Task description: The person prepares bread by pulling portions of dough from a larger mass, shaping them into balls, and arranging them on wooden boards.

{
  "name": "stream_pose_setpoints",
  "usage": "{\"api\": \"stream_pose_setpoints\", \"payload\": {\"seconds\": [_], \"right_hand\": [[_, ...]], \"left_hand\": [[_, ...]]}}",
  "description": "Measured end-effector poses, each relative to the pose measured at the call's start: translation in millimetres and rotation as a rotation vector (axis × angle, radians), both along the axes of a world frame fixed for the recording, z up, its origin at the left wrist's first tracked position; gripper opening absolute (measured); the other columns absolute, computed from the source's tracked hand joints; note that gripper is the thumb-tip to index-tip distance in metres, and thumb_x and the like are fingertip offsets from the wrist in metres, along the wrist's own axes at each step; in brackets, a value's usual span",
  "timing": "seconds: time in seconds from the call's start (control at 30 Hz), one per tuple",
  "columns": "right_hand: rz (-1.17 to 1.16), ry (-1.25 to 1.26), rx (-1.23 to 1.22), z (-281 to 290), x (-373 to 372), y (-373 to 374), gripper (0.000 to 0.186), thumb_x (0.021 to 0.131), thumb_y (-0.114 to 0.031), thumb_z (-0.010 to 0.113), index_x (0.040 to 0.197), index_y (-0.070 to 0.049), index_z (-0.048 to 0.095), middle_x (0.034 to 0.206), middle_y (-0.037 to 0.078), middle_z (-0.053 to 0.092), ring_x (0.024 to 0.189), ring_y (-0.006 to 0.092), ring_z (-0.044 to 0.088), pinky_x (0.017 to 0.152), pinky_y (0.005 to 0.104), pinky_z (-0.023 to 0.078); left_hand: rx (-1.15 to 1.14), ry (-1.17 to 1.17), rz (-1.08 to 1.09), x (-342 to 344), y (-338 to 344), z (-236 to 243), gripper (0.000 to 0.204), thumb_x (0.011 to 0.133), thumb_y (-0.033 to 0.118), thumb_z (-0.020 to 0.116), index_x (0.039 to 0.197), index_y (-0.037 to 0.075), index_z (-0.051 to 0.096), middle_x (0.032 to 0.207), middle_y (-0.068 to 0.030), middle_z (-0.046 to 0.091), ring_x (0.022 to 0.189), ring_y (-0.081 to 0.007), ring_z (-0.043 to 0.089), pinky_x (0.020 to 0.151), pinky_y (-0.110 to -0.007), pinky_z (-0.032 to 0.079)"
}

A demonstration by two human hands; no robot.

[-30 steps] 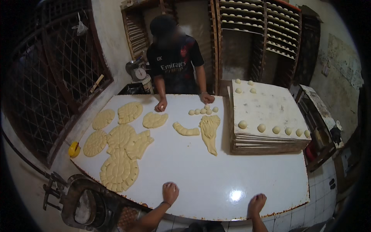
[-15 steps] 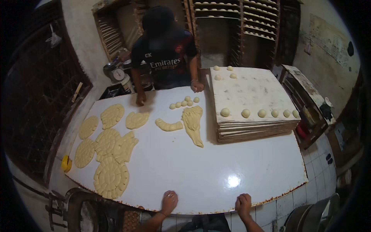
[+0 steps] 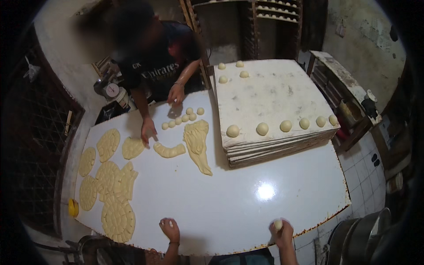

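At the table's near edge my right hand (image 3: pixel 284 235) is closed round a pale dough ball (image 3: pixel 278 225), its top showing between thumb and fingers. My left hand (image 3: pixel 170 230), nearer the left, is curled over the white tabletop with a small pale bit of dough (image 3: pixel 171 224) showing at its fingers. To the left lie several flat, scored dough rounds (image 3: pixel 117 218). Mid-table are a curved dough strip (image 3: pixel 170 150), a long dough lump (image 3: pixel 197 143) and a group of small dough balls (image 3: pixel 178 120).
Across the table a co-worker (image 3: pixel 159 62) leans in, one hand (image 3: pixel 148 131) beside a cut dough piece (image 3: pixel 133 148). A stack of floured boards (image 3: pixel 274 101) carrying dough balls stands at the right. Behind are a dial scale (image 3: pixel 112 90) and racks; metal pans (image 3: pixel 366 238) sit at lower right.
Both my hands now show dough in them. The view has shifted, and my hands sit farther apart. The co-worker leans forward, one hand reaching to the cut dough piece, the other raised.
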State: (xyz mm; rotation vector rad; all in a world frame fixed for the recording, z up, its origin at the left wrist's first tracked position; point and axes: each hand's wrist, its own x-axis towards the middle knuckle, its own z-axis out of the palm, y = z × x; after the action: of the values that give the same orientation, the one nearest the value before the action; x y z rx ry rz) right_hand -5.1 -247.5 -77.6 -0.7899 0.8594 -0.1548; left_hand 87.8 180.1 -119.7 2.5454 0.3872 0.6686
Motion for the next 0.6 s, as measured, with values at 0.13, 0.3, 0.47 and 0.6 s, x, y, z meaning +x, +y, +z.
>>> {"api": "stream_pose_setpoints", "payload": {"seconds": [0.13,0.3,0.47,0.6], "right_hand": [[0.108,-0.332,0.061,82,137,-48,0.037,0.09,-0.014,0.04,0.119,0.008,0.046,0.113,0.02,0.054,0.1,0.0282,0.057,0.088,0.0372,0.05],[0.638,-0.628,-0.825,176,334,-78,0.044,0.08,-0.006,0.058,0.123,0.001,0.051,0.117,0.011,0.057,0.106,0.0188,0.056,0.091,0.0309,0.044],[0.841,-0.705,-1.59,169,438,-79,0.04,0.073,-0.012,0.064,0.111,-0.001,0.059,0.111,0.017,0.059,0.094,0.0334,0.059,0.086,0.037,0.048],[0.81,-0.6,-1.697,166,430,-83,0.048,0.075,-0.016,0.065,0.12,-0.003,0.054,0.13,0.022,0.046,0.112,0.0388,0.049,0.097,0.0415,0.04]], "left_hand": [[0.017,0.047,-0.119,-24,-53,-2,0.022,0.076,0.01,0.066,0.093,-0.002,0.059,0.101,-0.0164,0.055,0.096,-0.0311,0.052,0.087,-0.043,0.042],[-0.867,-0.262,0.527,-29,-44,-6,0.022,0.091,0.009,0.051,0.11,-0.002,0.049,0.1,-0.0085,0.053,0.089,-0.0191,0.053,0.079,-0.032,0.047],[-1.17,-0.185,0.116,130,-122,123,0.023,0.092,0.011,0.048,0.111,-0.002,0.05,0.108,-0.0102,0.055,0.093,-0.0176,0.056,0.081,-0.03,0.048],[-0.717,-0.108,-0.573,265,-202,187,0.035,0.081,-0.002,0.059,0.116,-0.003,0.053,0.116,-0.011,0.054,0.111,-0.0205,0.051,0.094,-0.031,0.042]]}}
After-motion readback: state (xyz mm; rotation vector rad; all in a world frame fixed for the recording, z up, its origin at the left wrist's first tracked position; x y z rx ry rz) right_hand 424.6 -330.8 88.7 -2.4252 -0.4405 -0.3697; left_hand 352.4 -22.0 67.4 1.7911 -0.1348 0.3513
